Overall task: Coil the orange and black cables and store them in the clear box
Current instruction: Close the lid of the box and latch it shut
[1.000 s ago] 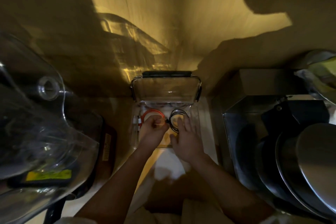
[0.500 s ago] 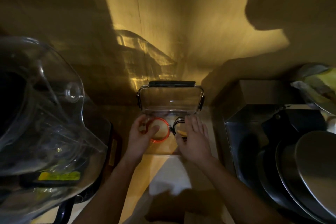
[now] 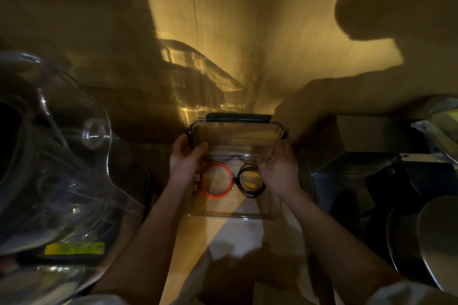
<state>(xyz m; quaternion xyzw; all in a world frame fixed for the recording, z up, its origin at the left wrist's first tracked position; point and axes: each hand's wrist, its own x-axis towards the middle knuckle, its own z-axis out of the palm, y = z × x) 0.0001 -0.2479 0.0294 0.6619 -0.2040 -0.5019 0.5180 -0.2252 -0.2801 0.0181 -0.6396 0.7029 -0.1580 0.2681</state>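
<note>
The clear box [image 3: 223, 214] sits on the wooden counter in front of me, its lid [image 3: 235, 136] hinged up at the back. Inside lie the coiled orange cable [image 3: 215, 182] on the left and the coiled black cable [image 3: 249, 181] on the right, side by side. My left hand [image 3: 184, 161] grips the lid's left edge, thumb on the inner face. My right hand [image 3: 280, 171] is at the lid's right lower corner with the fingers spread, touching or just off the lid; I cannot tell which.
A large clear plastic container [image 3: 52, 168] fills the left. A metal box [image 3: 359, 146] and stacked dark pans [image 3: 426, 235] stand on the right. A wall rises right behind the box. A white cloth [image 3: 238, 233] lies on the counter near me.
Both hands have left the coils inside the box and risen to the sides of the lid. The two cables now lie uncovered in the box.
</note>
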